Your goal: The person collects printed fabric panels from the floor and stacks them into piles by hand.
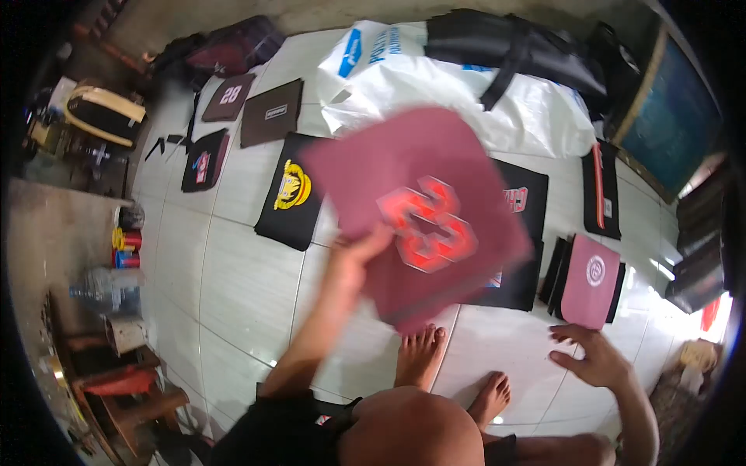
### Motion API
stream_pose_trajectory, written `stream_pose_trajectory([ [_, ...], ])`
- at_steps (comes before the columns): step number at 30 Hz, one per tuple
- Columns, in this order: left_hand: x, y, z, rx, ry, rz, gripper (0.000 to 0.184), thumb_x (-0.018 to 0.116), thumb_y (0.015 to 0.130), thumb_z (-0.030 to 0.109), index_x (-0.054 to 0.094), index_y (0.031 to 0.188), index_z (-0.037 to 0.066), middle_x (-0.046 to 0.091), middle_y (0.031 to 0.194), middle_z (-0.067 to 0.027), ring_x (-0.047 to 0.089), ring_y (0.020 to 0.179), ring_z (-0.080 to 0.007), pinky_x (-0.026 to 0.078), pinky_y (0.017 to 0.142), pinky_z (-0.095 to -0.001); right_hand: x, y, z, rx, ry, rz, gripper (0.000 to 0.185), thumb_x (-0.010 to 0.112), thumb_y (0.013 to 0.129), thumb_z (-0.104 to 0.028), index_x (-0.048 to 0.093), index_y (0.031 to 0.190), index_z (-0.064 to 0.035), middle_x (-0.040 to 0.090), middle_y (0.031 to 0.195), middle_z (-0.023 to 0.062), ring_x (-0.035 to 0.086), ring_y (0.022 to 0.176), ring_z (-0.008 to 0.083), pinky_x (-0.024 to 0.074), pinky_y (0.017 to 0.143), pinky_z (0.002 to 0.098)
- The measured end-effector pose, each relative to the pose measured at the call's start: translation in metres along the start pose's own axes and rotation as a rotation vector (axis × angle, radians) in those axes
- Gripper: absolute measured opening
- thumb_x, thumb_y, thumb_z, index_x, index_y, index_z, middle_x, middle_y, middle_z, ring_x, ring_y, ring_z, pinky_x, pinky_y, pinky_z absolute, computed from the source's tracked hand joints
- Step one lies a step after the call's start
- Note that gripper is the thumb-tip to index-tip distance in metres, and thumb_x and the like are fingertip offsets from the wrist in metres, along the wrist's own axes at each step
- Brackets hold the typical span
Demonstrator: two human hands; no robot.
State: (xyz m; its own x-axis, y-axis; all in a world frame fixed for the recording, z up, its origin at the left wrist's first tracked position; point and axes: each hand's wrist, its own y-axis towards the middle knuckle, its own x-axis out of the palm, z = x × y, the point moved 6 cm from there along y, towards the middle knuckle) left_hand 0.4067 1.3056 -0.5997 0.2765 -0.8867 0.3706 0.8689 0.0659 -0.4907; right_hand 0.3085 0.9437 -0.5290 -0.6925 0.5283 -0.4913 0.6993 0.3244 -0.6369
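My left hand (359, 252) grips the left edge of a maroon fabric piece (482, 210) with a red and white figure on it. The piece is held up over the floor, tilted and slightly blurred, and covers part of the black pieces behind it. Near the lower edge of a stack topped by a mauve piece with a round white emblem (590, 283), my right hand (594, 357) has its fingers apart and holds nothing. To the left lies a black piece with a yellow cartoon print (291, 190).
Dark pieces (272, 113) lie at the upper left of the tiled floor (241, 287). A white plastic sack (357, 93) is at the back, with black bundles on it. A board (672, 116) leans at the right. Thread spools (127, 241) stand at the left.
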Motion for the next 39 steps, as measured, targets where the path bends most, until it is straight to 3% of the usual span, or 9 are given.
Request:
stream_pose_trajectory([
  [4, 0.111, -0.040, -0.163, -0.322, -0.280, -0.310, 0.035, 0.068, 0.084, 0.012, 0.059, 0.117, 0.002, 0.064, 0.108, -0.0072, 0.060, 0.102, -0.0177, 0.048, 0.088, -0.0346, 0.103, -0.013, 0.097, -0.309, 0.920, 0.108, 0.078, 0.054, 0.088, -0.056, 0.035, 0.140, -0.0016, 0.050, 0.135, 0.0156, 0.048, 0.123, 0.0303, 0.0368, 0.104, 0.0440],
  [7, 0.140, -0.082, -0.232, -0.462, -0.138, -0.421, 0.037, 0.066, 0.086, 0.012, 0.055, 0.120, 0.001, 0.061, 0.113, -0.0066, 0.057, 0.104, -0.0151, 0.044, 0.094, -0.0307, 0.152, -0.037, 0.126, -0.335, 1.979, 0.588, 0.068, 0.054, 0.093, -0.044, 0.033, 0.139, 0.0002, 0.049, 0.132, 0.0155, 0.047, 0.122, 0.0285, 0.0345, 0.105, 0.0431],
  [14, 0.145, -0.117, -0.280, -0.580, -0.127, -1.102, 0.061, 0.065, 0.089, 0.020, 0.036, 0.139, 0.004, 0.048, 0.134, -0.0109, 0.044, 0.124, -0.0205, 0.033, 0.106, -0.0360, 0.204, -0.105, 0.180, 0.157, 1.798, 1.005, 0.037, 0.061, 0.085, -0.005, 0.053, 0.121, 0.0019, 0.058, 0.118, 0.0130, 0.058, 0.107, 0.0222, 0.0473, 0.092, 0.0409],
  [18, 0.157, -0.104, -0.302, -1.226, -0.621, -1.139, 0.072, 0.064, 0.087, 0.040, 0.034, 0.140, 0.003, 0.045, 0.136, -0.0140, 0.043, 0.126, -0.0273, 0.032, 0.106, -0.0363, 0.234, -0.123, 0.224, 0.194, 1.756, 0.809, 0.040, 0.063, 0.081, -0.002, 0.054, 0.119, 0.0009, 0.064, 0.109, 0.0115, 0.063, 0.099, 0.0222, 0.0521, 0.084, 0.0366],
  [20, 0.138, -0.093, -0.348, -0.815, 0.892, -1.149, 0.070, 0.062, 0.087, 0.042, 0.035, 0.139, 0.003, 0.044, 0.137, -0.0162, 0.044, 0.125, -0.0294, 0.036, 0.103, -0.0354, 0.236, -0.121, 0.228, 0.282, 1.757, 0.777, 0.040, 0.064, 0.080, -0.002, 0.054, 0.119, 0.0010, 0.064, 0.109, 0.0109, 0.062, 0.099, 0.0207, 0.0507, 0.086, 0.0354],
  [24, 0.170, -0.097, -0.308, -0.134, 0.692, -1.109, 0.044, 0.068, 0.087, 0.023, 0.050, 0.121, -0.001, 0.058, 0.114, -0.0082, 0.054, 0.107, -0.0152, 0.044, 0.093, -0.0311, 0.232, -0.110, 0.226, 0.206, 1.388, 0.941, 0.041, 0.064, 0.082, -0.005, 0.054, 0.121, 0.0011, 0.063, 0.110, 0.0099, 0.060, 0.098, 0.0211, 0.0468, 0.088, 0.0337],
  [30, 0.192, -0.104, -0.257, 0.053, 0.383, -1.348, 0.045, 0.068, 0.082, 0.005, 0.050, 0.123, 0.002, 0.053, 0.130, -0.0144, 0.053, 0.119, -0.0225, 0.043, 0.100, -0.0344, 0.216, -0.092, 0.189, -0.033, 0.917, 1.320, 0.042, 0.061, 0.085, -0.002, 0.050, 0.126, 0.0011, 0.056, 0.126, 0.0168, 0.053, 0.119, 0.0275, 0.0410, 0.102, 0.0356],
  [32, 0.185, -0.091, -0.268, 0.510, 0.663, -1.331, 0.051, 0.067, 0.077, 0.004, 0.052, 0.126, 0.006, 0.055, 0.130, -0.0130, 0.055, 0.117, -0.0246, 0.043, 0.100, -0.0342, 0.211, -0.083, 0.197, -0.006, 0.549, 1.248, 0.047, 0.062, 0.083, -0.001, 0.049, 0.128, 0.0007, 0.055, 0.128, 0.0171, 0.051, 0.122, 0.0272, 0.0412, 0.103, 0.0374],
  [39, 0.204, -0.093, -0.242, 0.514, 0.644, -1.258, 0.034, 0.069, 0.077, 0.007, 0.064, 0.111, 0.005, 0.067, 0.107, -0.0117, 0.062, 0.097, -0.0270, 0.047, 0.086, -0.0341, 0.170, -0.093, 0.183, 0.092, 0.561, 1.155, 0.038, 0.067, 0.078, 0.000, 0.061, 0.115, 0.0015, 0.066, 0.111, 0.0166, 0.066, 0.100, 0.0234, 0.0499, 0.086, 0.0299],
])
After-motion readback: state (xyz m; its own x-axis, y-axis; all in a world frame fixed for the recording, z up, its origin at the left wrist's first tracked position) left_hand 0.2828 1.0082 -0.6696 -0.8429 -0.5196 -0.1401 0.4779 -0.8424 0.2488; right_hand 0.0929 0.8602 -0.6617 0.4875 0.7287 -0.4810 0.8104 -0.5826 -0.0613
